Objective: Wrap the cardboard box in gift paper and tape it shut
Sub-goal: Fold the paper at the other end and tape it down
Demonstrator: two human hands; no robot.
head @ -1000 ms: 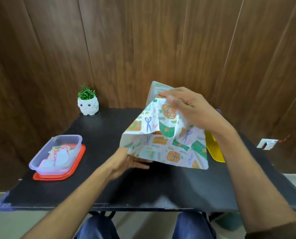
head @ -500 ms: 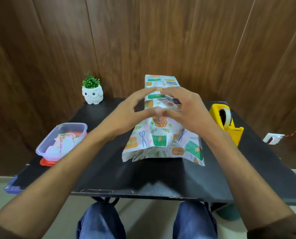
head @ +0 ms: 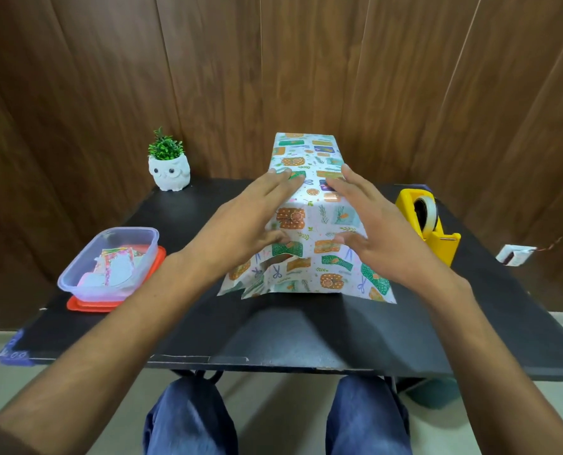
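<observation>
Patterned gift paper [head: 316, 224] lies draped over the cardboard box at the middle of the black table [head: 290, 330]; the box itself is hidden under the paper. The paper's near edge flares out loose on the table, and its far end stands up against the wall. My left hand [head: 250, 224] presses flat on the paper's left side with straight fingers. My right hand [head: 372, 228] presses flat on the right side, fingers spread. A yellow tape dispenser [head: 427, 221] with a roll of tape stands to the right of the parcel.
A clear plastic tub [head: 109, 264] with paper scraps sits on a red lid at the left. A white owl pot with a green plant [head: 169, 169] stands at the back left. Wooden wall panels rise close behind the table. My knees show below the front edge.
My right hand brought the lifted paper down over the box. My left hand came up from under the sheet, and both hands have spread apart along the top to the sides.
</observation>
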